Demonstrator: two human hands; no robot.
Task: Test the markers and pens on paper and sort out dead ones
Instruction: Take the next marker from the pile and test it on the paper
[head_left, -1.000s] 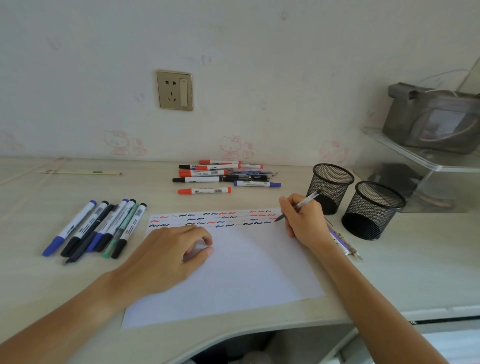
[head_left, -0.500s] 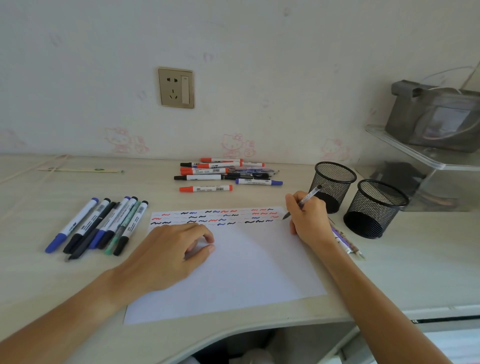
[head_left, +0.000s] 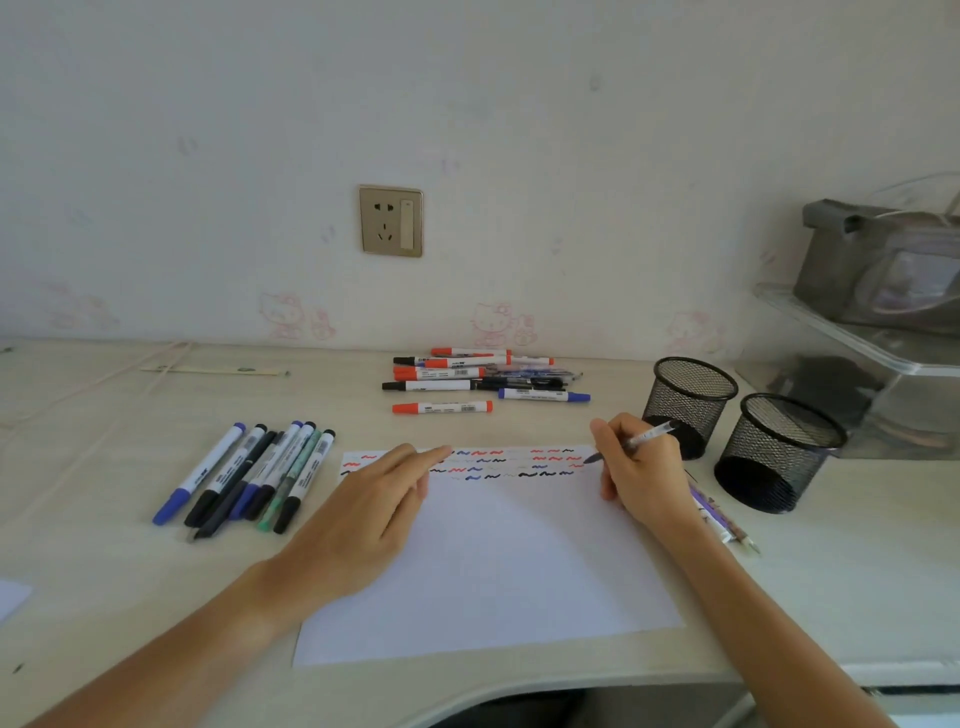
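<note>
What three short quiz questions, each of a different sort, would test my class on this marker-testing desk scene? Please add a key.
1. True or false: the right hand holds a pen with its tip at the right end of the squiggle rows on the paper.
2. Multiple choice: the left hand is A) gripping a marker, B) resting with straight fingers on the paper, C) inside a mesh cup.
3. Fill in: the two black mesh cups stand to the ____ of the paper.

Key: 1 true; 2 B; 3 right.
</note>
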